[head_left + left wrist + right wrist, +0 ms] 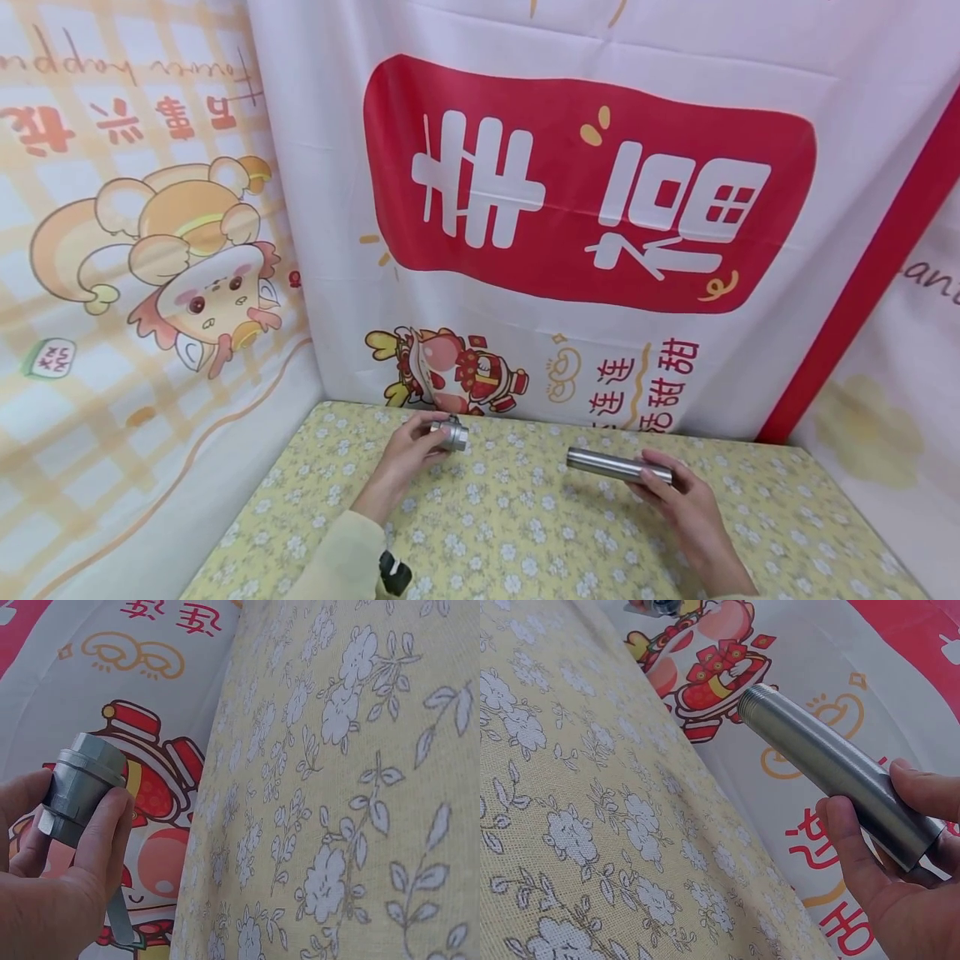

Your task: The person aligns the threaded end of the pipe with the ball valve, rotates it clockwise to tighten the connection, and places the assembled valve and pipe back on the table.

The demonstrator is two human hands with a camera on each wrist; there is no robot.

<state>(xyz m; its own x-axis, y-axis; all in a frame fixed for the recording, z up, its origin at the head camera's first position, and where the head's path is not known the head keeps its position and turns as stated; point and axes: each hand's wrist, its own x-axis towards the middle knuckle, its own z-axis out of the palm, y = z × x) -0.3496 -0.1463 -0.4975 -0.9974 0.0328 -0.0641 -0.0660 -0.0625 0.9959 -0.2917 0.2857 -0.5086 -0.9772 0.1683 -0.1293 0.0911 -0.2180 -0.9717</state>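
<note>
In my left hand (405, 458) is a grey metal valve (84, 784), gripped between thumb and fingers. Its end has flat facets, and a flat grey lever (120, 919) shows below the fingers in the left wrist view; the palm side is hidden. My right hand (686, 504) holds a smooth steel pipe (832, 769) near its rear end, thumb on one side and fingers on the other. Screw thread rings the pipe's free end, which points left toward the valve. A wide gap separates the two parts, both held over the table.
A yellow flowered cloth (517, 533) covers the table. Behind its back edge hangs a white printed curtain (322, 208) with a red panel, and more printed cloth (247, 450) closes off the left side. A black band (393, 573) sits by the left sleeve.
</note>
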